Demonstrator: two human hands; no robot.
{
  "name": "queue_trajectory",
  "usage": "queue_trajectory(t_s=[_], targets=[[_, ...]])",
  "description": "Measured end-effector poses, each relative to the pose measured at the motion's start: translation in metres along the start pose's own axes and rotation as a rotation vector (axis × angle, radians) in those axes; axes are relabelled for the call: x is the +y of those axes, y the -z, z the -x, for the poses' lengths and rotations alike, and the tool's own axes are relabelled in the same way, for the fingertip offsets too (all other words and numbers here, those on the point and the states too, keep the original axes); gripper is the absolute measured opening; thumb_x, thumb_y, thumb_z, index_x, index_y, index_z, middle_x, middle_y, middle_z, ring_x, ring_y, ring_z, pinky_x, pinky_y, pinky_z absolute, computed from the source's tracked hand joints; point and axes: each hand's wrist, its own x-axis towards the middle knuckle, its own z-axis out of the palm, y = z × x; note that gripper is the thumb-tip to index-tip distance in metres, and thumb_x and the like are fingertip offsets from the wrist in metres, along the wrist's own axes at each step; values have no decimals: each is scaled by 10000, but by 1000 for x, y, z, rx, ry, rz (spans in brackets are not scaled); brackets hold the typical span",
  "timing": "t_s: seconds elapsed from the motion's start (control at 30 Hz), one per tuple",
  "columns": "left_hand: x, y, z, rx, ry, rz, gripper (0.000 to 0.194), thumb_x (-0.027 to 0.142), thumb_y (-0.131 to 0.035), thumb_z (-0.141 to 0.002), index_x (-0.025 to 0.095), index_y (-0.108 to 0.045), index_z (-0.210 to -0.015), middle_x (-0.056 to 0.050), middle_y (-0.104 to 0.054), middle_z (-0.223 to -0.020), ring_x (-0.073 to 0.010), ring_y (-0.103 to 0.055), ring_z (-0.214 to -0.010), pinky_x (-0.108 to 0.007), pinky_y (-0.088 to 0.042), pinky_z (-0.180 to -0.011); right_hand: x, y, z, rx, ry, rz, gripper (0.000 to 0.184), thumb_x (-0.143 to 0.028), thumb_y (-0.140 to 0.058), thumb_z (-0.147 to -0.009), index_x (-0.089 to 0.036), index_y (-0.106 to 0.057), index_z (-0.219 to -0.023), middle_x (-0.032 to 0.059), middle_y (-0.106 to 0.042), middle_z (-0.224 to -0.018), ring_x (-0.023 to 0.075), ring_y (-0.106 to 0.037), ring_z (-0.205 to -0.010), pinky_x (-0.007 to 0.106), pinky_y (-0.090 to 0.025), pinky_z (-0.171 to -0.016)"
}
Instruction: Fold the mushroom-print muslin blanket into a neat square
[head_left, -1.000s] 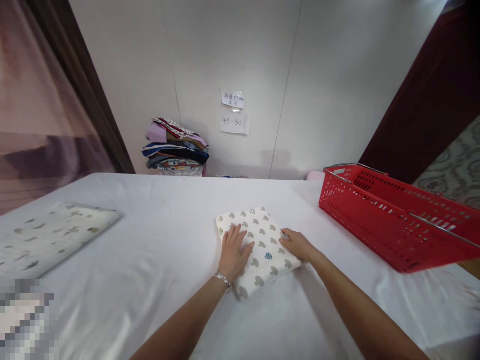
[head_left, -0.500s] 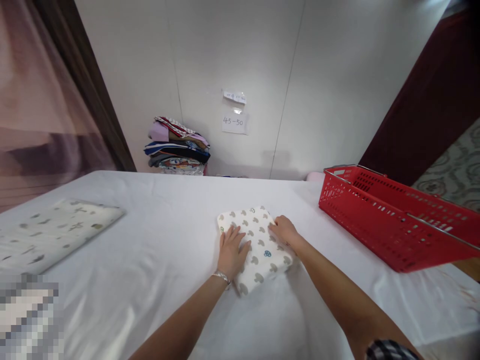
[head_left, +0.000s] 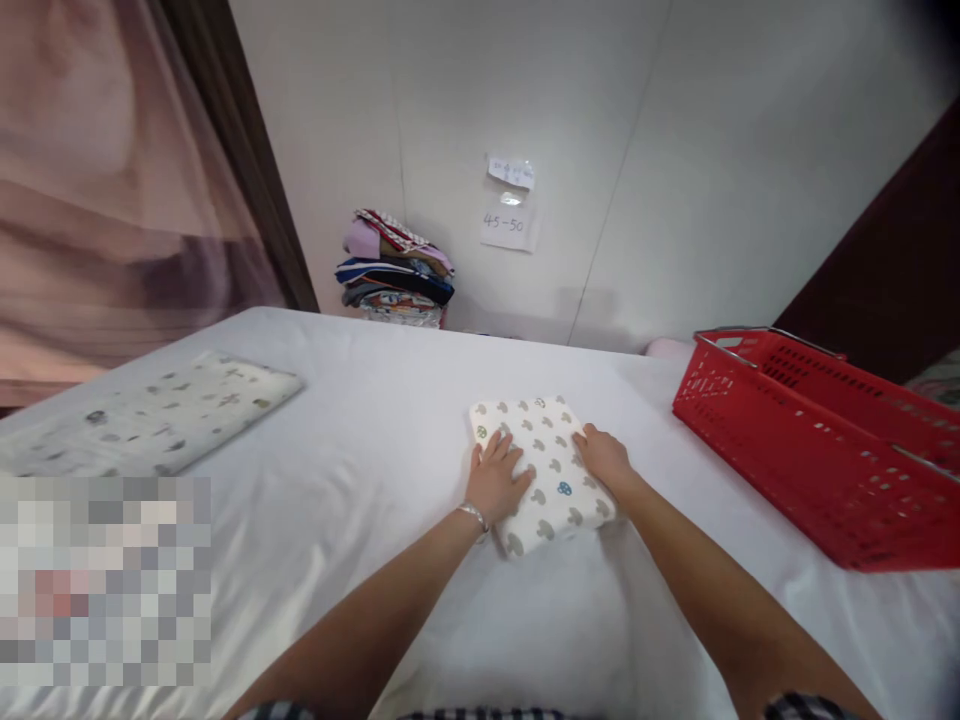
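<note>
Currently, your left hand (head_left: 498, 484) rests spread, gripping nothing, on the folded cloth (head_left: 546, 440); your right hand (head_left: 607, 462) curls at its right edge, whether pinching you cannot tell. It lies on the white sheet (head_left: 390, 400) beside the red basket (head_left: 795, 455).

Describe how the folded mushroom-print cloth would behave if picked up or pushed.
The folded cloth looks like soft fabric, so it would probably droop or unfold if lifted by one corner. Lying flat and low on the white sheet, it would likely slide or wrinkle when pushed, rather than roll or tip.
</note>
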Motion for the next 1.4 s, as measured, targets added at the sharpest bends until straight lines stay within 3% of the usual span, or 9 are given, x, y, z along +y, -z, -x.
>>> queue_trajectory(t_s=[0.23,0.5,0.63,0.73,0.9,1.07,1.17,1.3,1.4], targets=[[7,4,-1,-97,14,-87,474,506,-356,-856,248,-502,-1225,-39,-348,-1429,-253,-159,-1359,-549,-99,-1079,6,-4,-3,9,-4,108,440,-424,-178,-929,-160,-506,-1054,132,-632,-916,248,-602,-883,339,-401,-718],[12,2,0,-122,20,-143,484,479,-297,-866,238,-469,-1249,-38,-315,-1445,-248,-132,-1362,-560,-99,-1074,5,5,-6,31,37,92,424,-388,-276,-903,-152,-470,-1197,159,-570,-1140,283,-533,-1050,396,-417,-818],[12,-1,1,-94,7,-143,482,479,-302,-864,231,-472,-1240,-46,-325,-1439,-247,-132,-1361,-563,-98,-1072,-21,18,-11,256,347,63,482,-375,-306,-899,-155,-355,-1324,145,-328,-1412,261,-274,-1306,396,-316,-990],[12,-1,1,-88,10,-128,469,471,-333,-856,229,-484,-1229,-56,-339,-1431,-254,-147,-1358,-571,-97,-1068,-35,13,-17,202,520,35,524,-427,-283,-906,-186,-293,-1372,96,-198,-1482,239,-132,-1361,423,-212,-1057],[9,-1,0,-103,16,-21,457,480,-371,-846,255,-490,-1225,-38,-341,-1432,-257,-157,-1359,-559,-70,-1081,-28,-15,-28,-36,320,55,557,-487,-234,-908,-235,-231,-1405,52,-155,-1498,212,-82,-1371,484,-128,-1071],[2,0,1,-119,28,96,436,485,-464,-810,281,-510,-1192,-7,-353,-1426,-247,-168,-1359,-551,-85,-1089,-22,-24,-32,-33,323,43,572,-508,-210,-908,-243,-210,-1414,45,-129,-1503,201,-58,-1375,492,-121,-1072],[-3,3,1,-22,51,199,381,413,-490,-817,254,-535,-1161,-21,-388,-1404,-210,-227,-1343,-478,-158,-1104,-23,-24,-31,-29,320,23,582,-515,-216,-904,-236,-210,-1416,40,-127,-1503,194,-52,-1376,490,-121,-1072],[-17,10,-10,202,252,337,401,328,-490,-819,192,-499,-1197,-77,-379,-1403,-188,-319,-1300,-341,-303,-1057,-26,-18,-36,-82,312,-50,585,-506,-272,-896,-220,-255,-1405,39,-134,-1502,184,-40,-1377,428,-137,-1083],[-31,17,-27,90,529,457,473,385,-466,-821,170,-437,-1242,-120,-506,-1288,-208,-521,-1127,-331,-435,-917,-21,-9,-38,-136,316,-189,589,-479,-374,-872,-205,-308,-1389,45,-167,-1495,172,-92,-1373,329,-165,-1087]])
